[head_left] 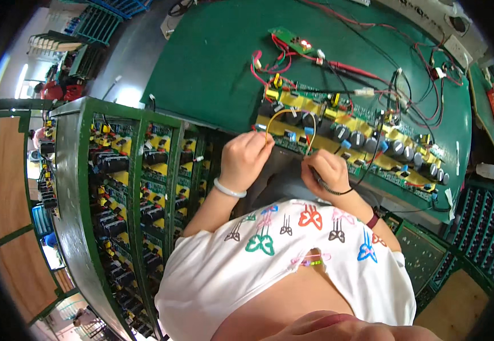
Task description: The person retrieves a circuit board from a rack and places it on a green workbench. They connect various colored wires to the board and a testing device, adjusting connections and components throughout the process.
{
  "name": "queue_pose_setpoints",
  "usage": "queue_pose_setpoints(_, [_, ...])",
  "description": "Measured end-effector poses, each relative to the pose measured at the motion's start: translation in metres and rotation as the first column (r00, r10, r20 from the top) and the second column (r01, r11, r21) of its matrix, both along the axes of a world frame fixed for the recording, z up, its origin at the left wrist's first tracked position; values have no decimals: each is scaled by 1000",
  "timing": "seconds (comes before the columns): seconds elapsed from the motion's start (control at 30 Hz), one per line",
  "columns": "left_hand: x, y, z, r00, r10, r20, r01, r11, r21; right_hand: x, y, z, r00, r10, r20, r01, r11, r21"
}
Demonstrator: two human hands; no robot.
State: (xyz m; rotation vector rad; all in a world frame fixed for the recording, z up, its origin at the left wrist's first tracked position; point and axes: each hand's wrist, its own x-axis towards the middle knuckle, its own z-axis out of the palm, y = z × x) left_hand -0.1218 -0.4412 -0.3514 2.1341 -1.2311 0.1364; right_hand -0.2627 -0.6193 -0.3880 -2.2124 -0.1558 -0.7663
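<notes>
A thin yellow wire (284,110) arches between my two hands, over the near edge of a long green circuit board. My left hand (247,157) pinches one end of it between thumb and fingertips. At the other end my right hand (327,169) is closed, its fingers bent round the wire. The circuit board (292,101) lies slantwise on the green table, carrying yellow strips, blue parts and a row of large black capacitors (356,138). Both hands stay at its near left side, by the table's front edge. The wire's tips are hidden by my fingers.
A small green board (292,41) with lit red lights lies farther back on the table (213,62). Near it are a red test probe (352,70) and tangled red and black leads. A green metal rack (76,170) filled with similar boards stands close at my left.
</notes>
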Motion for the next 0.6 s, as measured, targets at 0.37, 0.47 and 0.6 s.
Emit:
queue_pose_setpoints(0.37, [5, -5, 2, 1000, -28, -6, 28, 999, 16, 2, -1, -2, 1000, -4, 4, 4, 999, -50])
queue_pose_setpoints(0.47, [5, -6, 4, 1000, -25, -4, 25, 999, 41, 1, 1, -3, 1000, -24, -3, 24, 996, -83])
queue_pose_setpoints(0.6, [5, -9, 9, 1000, -23, 3, 23, 999, 44, 2, 2, 0, 999, -33, 4, 34, 992, -124])
